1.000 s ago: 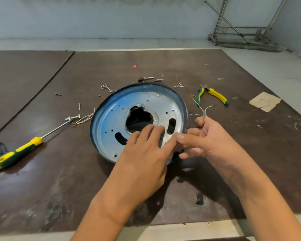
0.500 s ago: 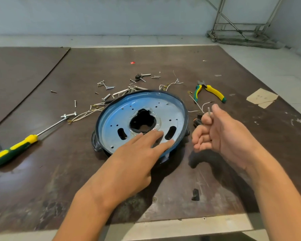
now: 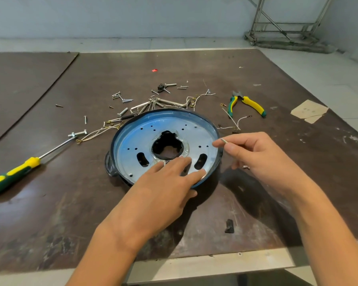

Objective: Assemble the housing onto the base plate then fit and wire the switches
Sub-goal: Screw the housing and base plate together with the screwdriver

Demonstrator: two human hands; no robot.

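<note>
Squarely in the middle of the table (image 3: pixel 70 203) lies the round base plate (image 3: pixel 132 141), seated in the dark housing (image 3: pixel 110 164), whose rim shows around it. My left hand (image 3: pixel 161 193) lies flat on the plate's near edge, fingers straight and pressing, holding nothing. My right hand (image 3: pixel 256 153) hovers above the plate's right rim, thumb and forefinger pinching a small silver fastener (image 3: pixel 223 140). Beyond the plate lie loose screws (image 3: pixel 122 99) and wires (image 3: pixel 95 134). Yellow-green pliers (image 3: pixel 248 104) rest to the right, a screwdriver (image 3: pixel 15 174) far left, and a small black piece (image 3: pixel 229 226) near my right forearm.
</note>
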